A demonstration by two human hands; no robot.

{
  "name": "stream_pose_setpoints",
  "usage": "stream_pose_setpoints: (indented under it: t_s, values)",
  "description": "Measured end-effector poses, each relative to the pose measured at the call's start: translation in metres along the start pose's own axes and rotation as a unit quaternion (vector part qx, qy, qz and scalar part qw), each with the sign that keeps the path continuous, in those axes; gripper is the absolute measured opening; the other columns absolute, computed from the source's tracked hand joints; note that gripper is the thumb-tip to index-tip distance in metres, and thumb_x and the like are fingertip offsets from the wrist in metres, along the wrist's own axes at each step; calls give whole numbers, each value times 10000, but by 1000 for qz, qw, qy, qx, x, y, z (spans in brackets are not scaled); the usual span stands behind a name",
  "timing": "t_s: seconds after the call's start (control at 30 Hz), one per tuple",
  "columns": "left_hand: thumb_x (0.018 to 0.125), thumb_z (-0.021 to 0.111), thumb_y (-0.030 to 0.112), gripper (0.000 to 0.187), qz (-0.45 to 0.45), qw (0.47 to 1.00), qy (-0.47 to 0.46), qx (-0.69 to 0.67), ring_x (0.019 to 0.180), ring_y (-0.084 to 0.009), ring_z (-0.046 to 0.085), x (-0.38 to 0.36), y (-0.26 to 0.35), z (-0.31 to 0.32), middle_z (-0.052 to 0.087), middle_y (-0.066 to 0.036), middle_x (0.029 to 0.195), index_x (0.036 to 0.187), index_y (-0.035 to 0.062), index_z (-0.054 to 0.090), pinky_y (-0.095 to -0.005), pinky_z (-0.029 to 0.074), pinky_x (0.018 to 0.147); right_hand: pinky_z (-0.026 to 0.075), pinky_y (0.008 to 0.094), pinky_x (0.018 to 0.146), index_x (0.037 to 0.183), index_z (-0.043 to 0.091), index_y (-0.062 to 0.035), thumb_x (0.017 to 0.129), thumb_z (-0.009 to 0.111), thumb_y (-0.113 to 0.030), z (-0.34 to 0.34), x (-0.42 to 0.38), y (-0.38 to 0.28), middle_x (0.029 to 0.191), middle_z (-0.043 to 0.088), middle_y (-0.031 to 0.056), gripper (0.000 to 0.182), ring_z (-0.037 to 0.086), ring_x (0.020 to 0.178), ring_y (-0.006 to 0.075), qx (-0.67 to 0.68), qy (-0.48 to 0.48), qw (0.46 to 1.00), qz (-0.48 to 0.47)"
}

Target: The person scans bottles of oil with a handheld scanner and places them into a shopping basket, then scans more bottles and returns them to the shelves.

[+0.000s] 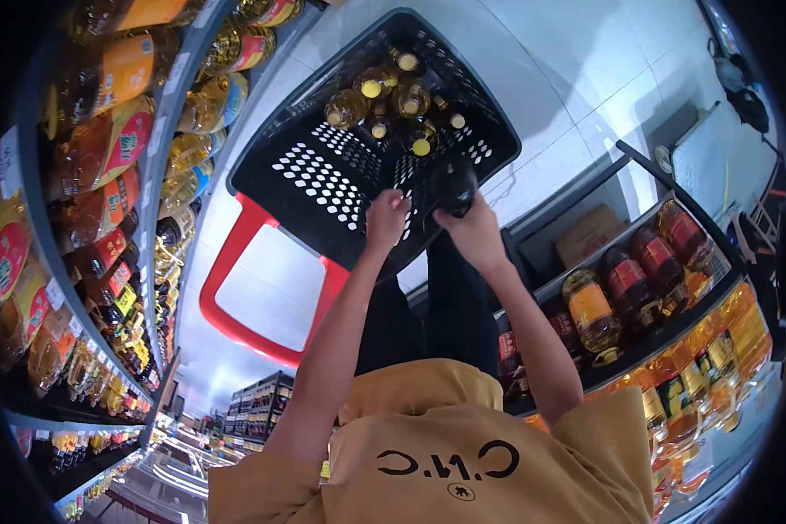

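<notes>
My right hand (476,234) is closed around one end of a dark bottle (456,182) above the near right part of a black plastic shopping cart (266,162). Close by on the left, my left hand (386,220) is curled closed over the cart's perforated floor; whatever its fingers may hold is hidden. At the far end of the cart, several bottles of yellowish oil (347,108) stand grouped together, with yellow and pale caps.
A red handle frame (227,323) juts from the cart's left side. Shelves (161,113) packed with oil bottles curve along the left. On the right, a low black display rack (602,367) holds dark bottles and an orange-labelled bottle (592,307). Pale floor tiles (576,70) lie beyond the cart.
</notes>
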State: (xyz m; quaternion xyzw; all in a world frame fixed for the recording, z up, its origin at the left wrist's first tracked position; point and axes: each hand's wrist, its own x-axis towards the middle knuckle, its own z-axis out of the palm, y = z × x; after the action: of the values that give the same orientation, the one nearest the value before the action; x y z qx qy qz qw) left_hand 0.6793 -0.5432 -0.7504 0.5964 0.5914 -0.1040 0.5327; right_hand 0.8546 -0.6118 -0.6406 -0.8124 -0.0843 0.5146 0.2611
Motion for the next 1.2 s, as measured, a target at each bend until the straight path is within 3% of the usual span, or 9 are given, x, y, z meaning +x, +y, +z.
stream_pose_setpoints:
  t_s: [0.07, 0.13, 0.2, 0.43, 0.6, 0.73, 0.9, 1.13, 1.2]
  values:
    - [862, 711, 193, 317, -38, 999, 29, 16, 993, -309, 699, 25, 1, 3, 721, -180, 1039, 1119, 11, 675, -377, 531, 880, 514, 415, 862, 1162, 594, 14, 772, 767, -234, 23, 12, 16, 988, 711, 210, 493, 690, 968, 358, 24, -78, 994, 71]
    - [872, 707, 195, 321, -31, 998, 60, -16, 1003, -314, 694, 53, -16, 2, 719, -182, 1048, 1126, 4, 669, -386, 531, 883, 534, 387, 776, 1181, 594, 5, 777, 766, -230, 37, 27, 11, 869, 702, 147, 498, 695, 808, 269, 76, -121, 981, 133]
    - [882, 700, 203, 333, -19, 997, 80, -13, 1011, -318, 690, 76, -26, -8, 713, -188, 1064, 1139, -4, 659, -392, 530, 887, 495, 309, 513, 1135, 590, -5, 803, 770, -197, 46, 44, -2, 700, 623, 56, 424, 602, 547, 146, 110, -132, 971, 164]
    - [916, 650, 186, 398, -77, 990, 116, 35, 1014, -310, 677, 161, -64, -35, 700, -167, 1080, 1265, 7, 583, -388, 522, 904, 480, 295, 495, 1094, 595, 13, 813, 781, -205, 59, 84, -27, 718, 614, 36, 401, 574, 538, 109, 91, -113, 977, 159]
    - [901, 584, 39, 436, -154, 949, 159, -223, 887, -214, 658, 210, -105, -16, 650, -132, 1183, 1330, -12, 526, -325, 522, 799, 470, 288, 484, 1084, 603, 2, 809, 781, -192, 71, 88, -19, 728, 610, 31, 381, 557, 527, 95, 100, -141, 970, 172]
    - [918, 475, -34, 438, -166, 900, 147, -376, 887, -158, 620, 243, -107, -12, 597, -82, 1251, 1352, 7, 508, -292, 508, 735, 486, 310, 751, 1106, 600, 32, 796, 782, -176, 88, 107, -25, 808, 649, 63, 415, 593, 710, 153, 86, -150, 973, 155]
    - [900, 473, -44, 412, -176, 898, 111, -387, 1101, -206, 580, 264, -118, -18, 575, -96, 1279, 1299, 39, 534, -347, 540, 858, 438, 279, 443, 1053, 570, 1, 810, 758, -158, 122, 151, -29, 710, 581, 34, 345, 534, 511, 103, 151, -204, 953, 164]
    - [886, 459, -68, 414, -191, 895, 62, -399, 998, -227, 622, 279, -135, -10, 592, -117, 1209, 1287, 8, 528, -333, 559, 851, 447, 265, 489, 972, 555, -26, 815, 746, -107, 168, 192, -41, 705, 547, 0, 259, 510, 547, 91, 301, -46, 928, 216]
    - [859, 541, 40, 263, -168, 888, 75, -422, 850, -131, 579, 279, -140, -5, 631, -41, 1005, 1105, 29, 636, -291, 497, 748, 448, 264, 507, 965, 558, -38, 807, 736, -119, 190, 205, -30, 722, 556, 14, 251, 512, 566, 97, 292, 29, 932, 213]
